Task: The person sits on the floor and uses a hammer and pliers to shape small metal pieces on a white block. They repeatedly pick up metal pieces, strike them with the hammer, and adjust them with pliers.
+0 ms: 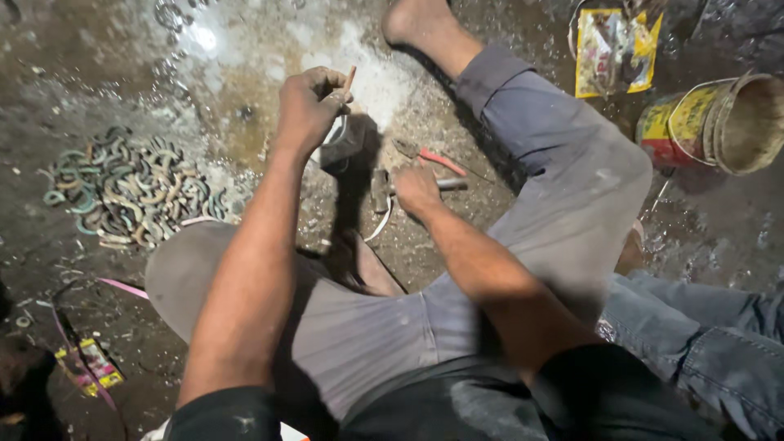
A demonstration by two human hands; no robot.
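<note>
Left hand [309, 104] clenched round thin stick [349, 79], long axis near upright. Right hand [416, 189] grips hammer [445, 184], handle pointing right.

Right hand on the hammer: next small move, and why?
Probably lift the hammer and strike. The right hand grips its handle low on the floor, while the left hand holds a thin rod upright over a metal piece.

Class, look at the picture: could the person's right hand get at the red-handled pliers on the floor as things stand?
Probably yes: the right hand lies just beside the red-handled pliers, nothing between them, though it already grips a metal tool.
</note>
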